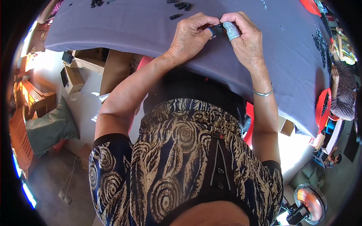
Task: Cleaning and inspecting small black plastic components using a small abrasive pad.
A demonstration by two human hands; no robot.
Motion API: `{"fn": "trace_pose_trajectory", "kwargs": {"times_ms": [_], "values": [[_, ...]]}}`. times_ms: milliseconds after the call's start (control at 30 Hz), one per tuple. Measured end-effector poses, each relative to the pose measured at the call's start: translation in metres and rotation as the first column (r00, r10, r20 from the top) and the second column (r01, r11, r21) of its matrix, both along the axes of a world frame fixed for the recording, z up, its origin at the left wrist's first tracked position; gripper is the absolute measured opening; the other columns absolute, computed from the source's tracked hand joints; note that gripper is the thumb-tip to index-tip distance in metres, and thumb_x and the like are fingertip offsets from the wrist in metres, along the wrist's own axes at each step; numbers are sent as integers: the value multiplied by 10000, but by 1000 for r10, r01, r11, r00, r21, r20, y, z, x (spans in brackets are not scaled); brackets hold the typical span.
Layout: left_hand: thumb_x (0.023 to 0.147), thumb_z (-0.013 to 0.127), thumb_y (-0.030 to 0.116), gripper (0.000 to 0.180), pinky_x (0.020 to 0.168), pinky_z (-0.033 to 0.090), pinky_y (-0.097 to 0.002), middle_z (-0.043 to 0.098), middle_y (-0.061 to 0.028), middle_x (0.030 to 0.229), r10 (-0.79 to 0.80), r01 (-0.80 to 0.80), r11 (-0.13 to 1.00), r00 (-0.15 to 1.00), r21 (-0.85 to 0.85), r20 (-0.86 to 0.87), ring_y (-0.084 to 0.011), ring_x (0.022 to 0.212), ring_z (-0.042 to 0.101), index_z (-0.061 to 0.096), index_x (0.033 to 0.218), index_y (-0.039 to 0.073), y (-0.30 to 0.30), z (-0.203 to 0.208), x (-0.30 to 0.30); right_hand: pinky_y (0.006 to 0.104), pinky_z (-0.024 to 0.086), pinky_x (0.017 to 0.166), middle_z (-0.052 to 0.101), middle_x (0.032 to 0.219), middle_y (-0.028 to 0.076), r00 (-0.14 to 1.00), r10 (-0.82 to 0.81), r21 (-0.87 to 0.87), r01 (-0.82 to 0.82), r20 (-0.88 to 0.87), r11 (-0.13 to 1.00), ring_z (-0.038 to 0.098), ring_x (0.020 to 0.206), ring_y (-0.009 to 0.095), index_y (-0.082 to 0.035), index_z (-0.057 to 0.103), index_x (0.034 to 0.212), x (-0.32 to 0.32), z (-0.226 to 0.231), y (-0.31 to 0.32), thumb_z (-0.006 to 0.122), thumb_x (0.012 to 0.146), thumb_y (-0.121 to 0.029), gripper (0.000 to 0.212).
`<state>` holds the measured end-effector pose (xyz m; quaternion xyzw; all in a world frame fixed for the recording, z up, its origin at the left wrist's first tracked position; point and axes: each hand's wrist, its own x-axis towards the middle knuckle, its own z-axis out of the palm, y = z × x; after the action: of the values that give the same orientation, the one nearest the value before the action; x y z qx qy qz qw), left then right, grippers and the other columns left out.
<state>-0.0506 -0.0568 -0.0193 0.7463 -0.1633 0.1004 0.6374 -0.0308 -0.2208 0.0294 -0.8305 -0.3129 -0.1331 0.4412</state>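
Note:
Over the near part of the cloth-covered table, my two hands meet fingertip to fingertip. My left hand is closed in a pinch, a dark cover on its thumb. My right hand is pinched too, and its thumb wears a grey speckled finger cot. Between the fingertips is a small black piece; fingers hide most of it, so its kind does not show. Beyond my left hand lie several small black clip-like parts, with a single one lying nearer.
Loose black parts are strewn at the table's right side, by a red basin. Another person sits there. Cardboard boxes and a wooden chair with a green cushion stand left. A fan-shaped device is at lower right.

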Motion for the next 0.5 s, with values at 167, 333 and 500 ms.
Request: {"fn": "trace_pose_trajectory", "kwargs": {"times_ms": [167, 333, 500], "values": [[828, 551, -88, 231, 754, 537, -235, 591, -26, 884, -13, 5, 993, 998, -122, -63, -102, 828, 596, 629, 1024, 8, -2, 1, -2, 235, 445, 677, 572, 816, 30, 999, -41, -27, 41, 0, 999, 549, 749, 113, -36, 595, 947, -3, -2, 5, 569, 799, 60, 178], [834, 533, -97, 240, 766, 541, -241, 585, -21, 900, -35, 21, 979, 997, -201, -64, -104, 872, 595, 629, 1027, 8, -4, 1, -2, 226, 451, 716, 578, 830, 5, 984, -7, 139, 32, -178, 990, 553, 787, 98, -58, 610, 1034, 0, -8, 0, 571, 853, 10, 197], [793, 552, -89, 253, 771, 501, -251, 568, -54, 901, 15, -13, 983, 1000, -181, 6, -119, 810, 577, 651, 999, 22, -3, 6, -4, 240, 477, 638, 604, 851, 21, 834, 123, 389, 117, -538, 914, 548, 708, 89, -93, 617, 1066, 1, 0, -9, 538, 920, -205, 200]]}}
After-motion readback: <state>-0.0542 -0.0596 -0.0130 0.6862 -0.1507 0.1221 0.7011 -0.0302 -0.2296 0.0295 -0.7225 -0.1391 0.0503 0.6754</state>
